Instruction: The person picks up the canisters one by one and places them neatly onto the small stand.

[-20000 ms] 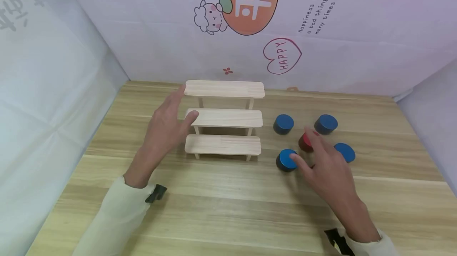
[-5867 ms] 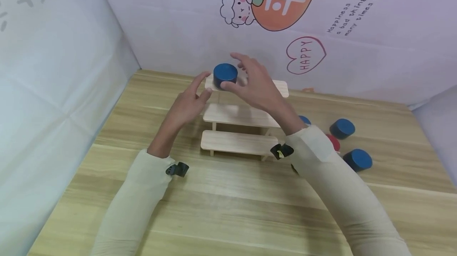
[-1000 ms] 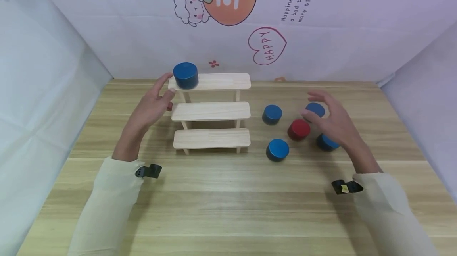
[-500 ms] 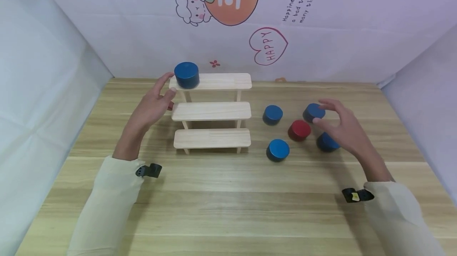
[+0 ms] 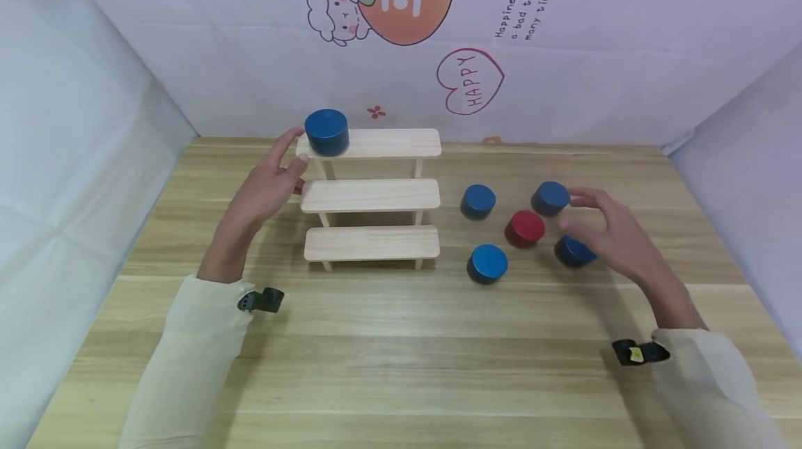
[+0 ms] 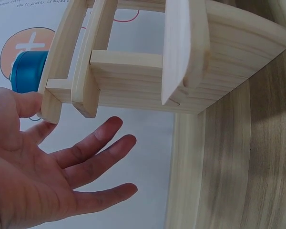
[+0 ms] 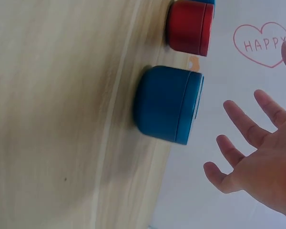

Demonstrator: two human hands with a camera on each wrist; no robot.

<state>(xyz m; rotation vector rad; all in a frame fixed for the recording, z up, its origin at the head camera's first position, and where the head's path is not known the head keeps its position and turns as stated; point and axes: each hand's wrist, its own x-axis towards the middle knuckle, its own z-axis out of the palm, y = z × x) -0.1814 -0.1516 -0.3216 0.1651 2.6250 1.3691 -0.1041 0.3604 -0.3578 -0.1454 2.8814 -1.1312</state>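
Observation:
A blue tin (image 5: pixel 327 132) stands upright on the left end of the top board of a three-tier wooden display stand (image 5: pixel 376 195). My left hand (image 5: pixel 266 184) is at that end, thumb and forefinger touching the board's tip beside the tin. Its other fingers are spread in the left wrist view, where the blue tin (image 6: pixel 28 71) shows behind the thumb. Over the tins at the right hovers my right hand (image 5: pixel 617 233), fingers apart and holding nothing. Below it, partly covered, is a blue tin (image 5: pixel 573 252); just left of its fingertips stands another blue tin (image 5: pixel 550 198).
A red tin (image 5: pixel 525 229) stands among the blue ones, with two more, a rear blue tin (image 5: pixel 478 202) and a front blue tin (image 5: pixel 487 264), nearer the stand. A printed white cloth (image 5: pixel 250 52) rises behind the wooden table (image 5: pixel 401 351).
Since 20 seconds ago a blue tin has come onto the top board, with both hands near it 5.9 seconds ago. My right hand has since returned rightward and drifted further right; the left stays put.

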